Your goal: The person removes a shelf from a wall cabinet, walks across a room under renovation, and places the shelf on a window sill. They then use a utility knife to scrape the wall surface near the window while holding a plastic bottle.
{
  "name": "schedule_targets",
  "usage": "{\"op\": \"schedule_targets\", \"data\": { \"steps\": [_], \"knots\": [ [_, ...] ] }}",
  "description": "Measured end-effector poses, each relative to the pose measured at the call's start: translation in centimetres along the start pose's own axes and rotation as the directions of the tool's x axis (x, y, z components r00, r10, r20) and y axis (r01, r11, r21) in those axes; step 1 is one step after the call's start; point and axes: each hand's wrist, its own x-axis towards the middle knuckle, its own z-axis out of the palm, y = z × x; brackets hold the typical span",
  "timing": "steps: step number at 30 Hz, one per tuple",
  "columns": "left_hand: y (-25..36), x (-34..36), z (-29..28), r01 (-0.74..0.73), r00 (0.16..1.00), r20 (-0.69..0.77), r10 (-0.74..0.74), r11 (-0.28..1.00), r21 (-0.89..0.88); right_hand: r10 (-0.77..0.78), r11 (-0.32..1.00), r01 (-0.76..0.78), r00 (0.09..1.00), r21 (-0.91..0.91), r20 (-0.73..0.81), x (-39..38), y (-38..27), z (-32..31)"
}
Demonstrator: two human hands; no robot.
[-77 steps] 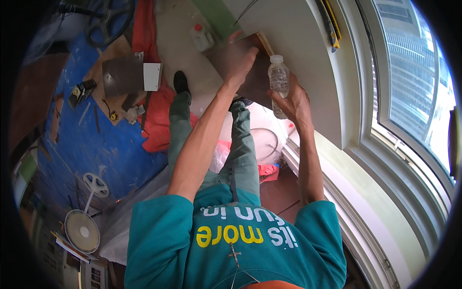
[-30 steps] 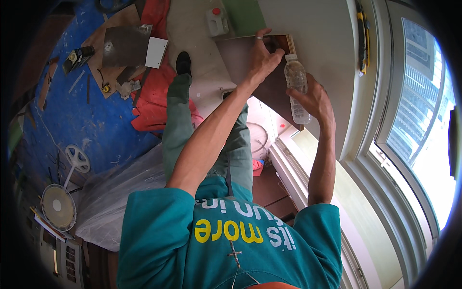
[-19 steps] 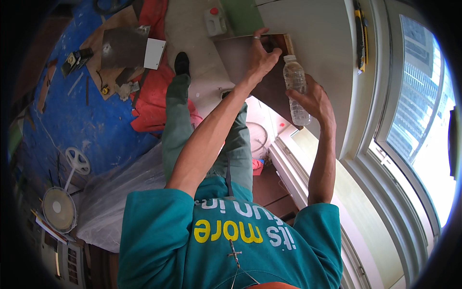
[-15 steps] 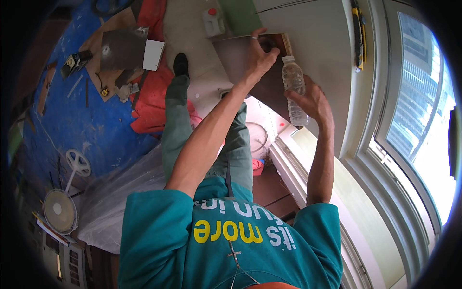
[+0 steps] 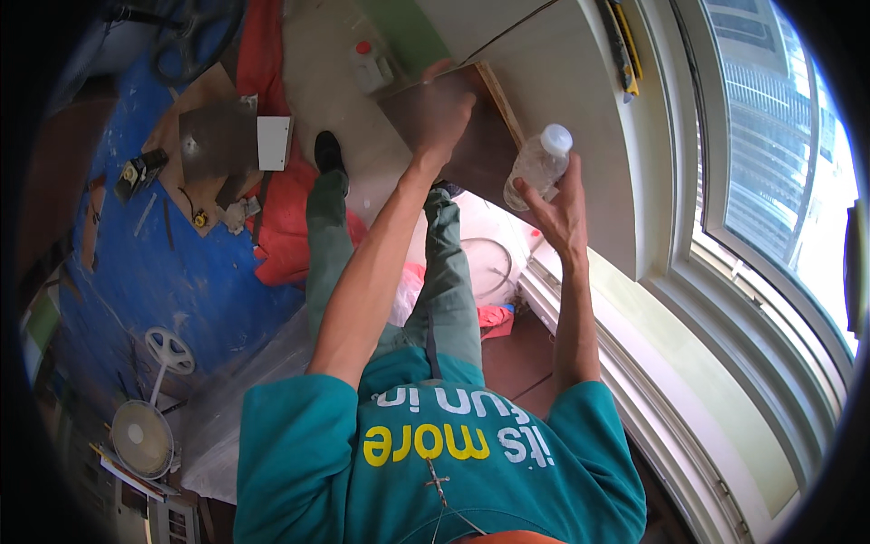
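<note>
My right hand (image 5: 564, 204) is closed around a clear plastic bottle (image 5: 530, 172) with a white cap. The bottle leans so that its cap points up toward me, and its lower part is partly behind my fingers. My left hand (image 5: 446, 113) reaches out over a dark brown board (image 5: 494, 150) with a pale raw edge. Motion smears its fingers, so neither their pose nor any contact with the board can be told. Beyond the bottle, the board stands against the pale wall panel (image 5: 580, 100).
Right of me is a window (image 5: 761, 136); a yellow-and-black tool (image 5: 623, 50) rests near its frame. A white jug (image 5: 370, 71) with a red cap stands ahead. To the left, a blue tarp (image 5: 217, 299) carries red cloth (image 5: 285, 231), boards and a tape measure (image 5: 199, 218).
The bottle has tipped, bringing its cap toward me, still in my right hand. My left hand has shifted leftward over the board and is now blurred. The whole view has turned slightly.
</note>
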Motion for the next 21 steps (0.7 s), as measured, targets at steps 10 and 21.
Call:
{"op": "schedule_targets", "data": {
  "steps": [10, 21],
  "knots": [
    [-1.1, 0.5, 0.5, -0.026, 1.0, 0.005, 0.027, 0.992, -0.126, -0.155, 0.875, 0.383, 0.8, 0.295, -0.58, -4.6, -3.6, -8.9],
    [-2.0, 1.2, -0.3, 0.017, 1.0, -0.022, -0.019, 0.995, -0.095, -0.19, 0.914, 0.387, 0.672, 0.121, -0.716, -0.7, 0.9, -12.1]
  ]
}}
